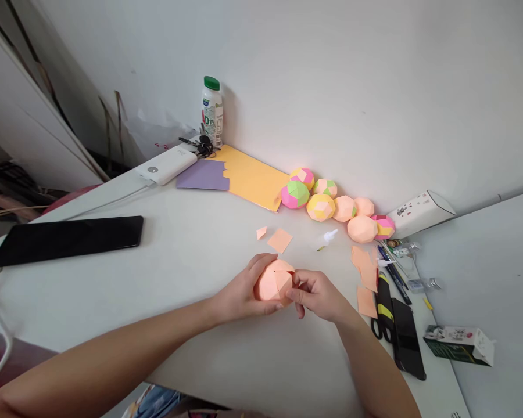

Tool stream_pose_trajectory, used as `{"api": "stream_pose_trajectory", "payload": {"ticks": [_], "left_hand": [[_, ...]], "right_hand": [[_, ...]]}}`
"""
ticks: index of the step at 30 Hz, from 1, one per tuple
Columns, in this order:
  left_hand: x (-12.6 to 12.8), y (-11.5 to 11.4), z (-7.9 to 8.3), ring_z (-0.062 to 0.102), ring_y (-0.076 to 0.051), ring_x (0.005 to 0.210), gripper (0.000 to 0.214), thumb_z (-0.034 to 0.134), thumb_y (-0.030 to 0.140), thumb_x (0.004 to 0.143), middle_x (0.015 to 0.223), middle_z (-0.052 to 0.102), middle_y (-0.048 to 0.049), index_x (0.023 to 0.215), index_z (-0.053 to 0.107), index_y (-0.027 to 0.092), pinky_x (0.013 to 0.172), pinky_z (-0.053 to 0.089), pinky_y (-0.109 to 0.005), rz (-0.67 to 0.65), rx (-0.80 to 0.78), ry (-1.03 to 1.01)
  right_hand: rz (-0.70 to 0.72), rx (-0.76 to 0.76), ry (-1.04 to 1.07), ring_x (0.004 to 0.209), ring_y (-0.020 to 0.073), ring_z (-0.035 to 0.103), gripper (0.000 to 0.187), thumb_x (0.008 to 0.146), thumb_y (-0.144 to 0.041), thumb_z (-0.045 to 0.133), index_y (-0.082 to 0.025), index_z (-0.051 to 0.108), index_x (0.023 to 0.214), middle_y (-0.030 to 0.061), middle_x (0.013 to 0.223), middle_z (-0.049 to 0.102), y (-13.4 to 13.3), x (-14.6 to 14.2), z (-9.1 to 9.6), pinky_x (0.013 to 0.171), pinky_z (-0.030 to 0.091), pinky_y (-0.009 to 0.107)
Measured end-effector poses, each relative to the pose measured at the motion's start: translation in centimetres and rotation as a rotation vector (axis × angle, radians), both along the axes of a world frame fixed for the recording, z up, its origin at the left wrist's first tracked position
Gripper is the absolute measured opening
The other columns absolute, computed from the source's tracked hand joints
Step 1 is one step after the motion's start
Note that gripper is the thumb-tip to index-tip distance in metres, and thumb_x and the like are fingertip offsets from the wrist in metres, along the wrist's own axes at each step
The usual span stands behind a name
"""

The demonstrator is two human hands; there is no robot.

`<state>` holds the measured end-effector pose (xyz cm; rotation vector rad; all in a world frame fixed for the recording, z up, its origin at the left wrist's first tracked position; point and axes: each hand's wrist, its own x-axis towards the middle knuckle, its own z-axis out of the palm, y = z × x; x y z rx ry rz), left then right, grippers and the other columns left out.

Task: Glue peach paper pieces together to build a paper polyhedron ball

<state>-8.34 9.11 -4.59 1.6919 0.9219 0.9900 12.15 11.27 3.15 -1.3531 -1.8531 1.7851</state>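
A peach-coloured faceted paper ball [273, 283] is held above the near part of the white table. My left hand [243, 290] wraps around its left side, thumb below and fingers over the top. At the ball's right edge, my right hand [314, 295] pinches the paper with thumb and fingertips, where a flap stands slightly raised. Just beyond the ball lie a square peach paper piece [280, 240] and a small folded peach scrap [261, 233]. To their right is a small white-capped glue bottle [329, 236], lying on its side.
Several finished paper balls [321, 207] line the wall. Yellow card [253, 177] lies at the back beside a bottle [212, 110] and a power bank [168, 165]. On the right are a cutter [384, 299], scissors [381, 330] and a phone [407, 339]; a black tablet [70, 239] lies left.
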Motion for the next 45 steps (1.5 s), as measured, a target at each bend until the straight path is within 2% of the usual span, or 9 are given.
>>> {"api": "stream_pose_trajectory", "payload": {"ticks": [6, 9, 11, 16, 20, 25, 31, 39, 45], "left_hand": [[-0.1, 0.1, 0.0, 0.04, -0.034, 0.129, 0.082, 0.07, 0.041, 0.075, 0.137, 0.037, -0.0163, 0.141, 0.025, 0.024, 0.103, 0.041, -0.051, 0.008, 0.039, 0.027], [-0.2, -0.1, 0.1, 0.039, -0.035, 0.13, 0.083, 0.07, 0.041, 0.075, 0.139, 0.034, -0.0177, 0.142, 0.024, 0.023, 0.103, 0.041, -0.051, 0.001, 0.033, 0.066], [-0.2, -0.2, 0.2, 0.04, -0.035, 0.13, 0.082, 0.069, 0.041, 0.077, 0.141, 0.032, -0.019, 0.143, 0.022, 0.023, 0.103, 0.042, -0.051, 0.001, 0.06, 0.103], [-0.1, -0.3, 0.4, 0.039, -0.037, 0.131, 0.077, 0.056, 0.048, 0.087, 0.142, 0.028, -0.0207, 0.147, 0.012, 0.027, 0.097, 0.046, -0.051, 0.028, 0.281, 0.27], [0.1, -0.4, -0.1, 0.039, -0.039, 0.128, 0.077, 0.041, 0.055, 0.092, 0.143, 0.025, -0.0239, 0.149, -0.004, 0.028, 0.092, 0.048, -0.053, 0.06, 0.432, 0.359], [0.3, -0.6, -0.9, 0.037, -0.04, 0.128, 0.081, 0.032, 0.061, 0.091, 0.142, 0.026, -0.0259, 0.15, -0.011, 0.026, 0.092, 0.047, -0.055, 0.1, 0.533, 0.378], [0.5, -0.7, -1.0, 0.037, -0.039, 0.127, 0.085, 0.034, 0.061, 0.09, 0.142, 0.027, -0.0263, 0.151, -0.01, 0.022, 0.096, 0.043, -0.055, 0.164, 0.624, 0.381], [0.6, -0.8, -0.7, 0.038, -0.04, 0.126, 0.08, 0.033, 0.057, 0.092, 0.141, 0.031, -0.0277, 0.15, -0.006, 0.018, 0.095, 0.043, -0.057, 0.196, 0.634, 0.405], [0.8, -0.8, -0.7, 0.04, -0.039, 0.125, 0.078, 0.038, 0.056, 0.092, 0.138, 0.036, -0.0257, 0.15, 0.001, 0.019, 0.094, 0.044, -0.056, 0.229, 0.668, 0.386]], "right_hand": [[0.009, -0.03, 0.028, 0.047, 0.008, 0.057, 0.028, 0.083, -0.043, 0.065, -0.016, 0.061, 0.077, -0.0022, 0.064, 0.058, 0.3, 0.1, 0.3, 0.042, 0.03, 0.02], [0.044, -0.148, 0.05, 0.039, 0.0065, 0.051, 0.031, 0.081, -0.047, 0.066, -0.016, 0.062, 0.082, -0.0022, 0.058, 0.061, 0.6, 0.2, 0.2, 0.038, 0.027, 0.019], [-0.007, -0.177, 0.078, 0.035, 0.0055, 0.045, 0.034, 0.081, -0.049, 0.065, -0.016, 0.061, 0.078, -0.0027, 0.05, 0.06, 0.6, 0.0, -0.1, 0.037, 0.026, 0.019], [-0.173, -0.16, 0.13, 0.037, 0.0069, 0.051, 0.037, 0.079, -0.05, 0.067, -0.016, 0.058, 0.069, 0.001, 0.06, 0.067, 0.0, -0.6, -1.0, 0.036, 0.022, 0.02], [-0.201, -0.124, 0.109, 0.036, 0.0075, 0.051, 0.035, 0.079, -0.049, 0.067, -0.015, 0.064, 0.07, -0.0029, 0.048, 0.059, -0.6, -1.1, -1.0, 0.038, 0.023, 0.021], [-0.223, -0.101, 0.123, 0.038, 0.0088, 0.053, 0.034, 0.08, -0.047, 0.067, -0.015, 0.066, 0.068, -0.0036, 0.046, 0.056, -1.3, -1.6, -0.8, 0.039, 0.027, 0.022], [-0.251, -0.06, 0.15, 0.046, 0.0102, 0.055, 0.031, 0.081, -0.041, 0.065, -0.015, 0.065, 0.065, -0.0019, 0.051, 0.058, -1.6, -2.3, -0.3, 0.043, 0.032, 0.022], [-0.231, -0.061, 0.137, 0.05, 0.0108, 0.055, 0.032, 0.082, -0.043, 0.064, -0.016, 0.066, 0.068, -0.0004, 0.056, 0.06, -1.5, -2.1, -0.3, 0.046, 0.031, 0.024], [-0.256, -0.084, 0.145, 0.053, 0.0103, 0.047, 0.034, 0.079, -0.046, 0.068, -0.017, 0.058, 0.064, -0.0015, 0.056, 0.056, -1.7, -2.3, -0.3, 0.05, 0.031, 0.025]]}}
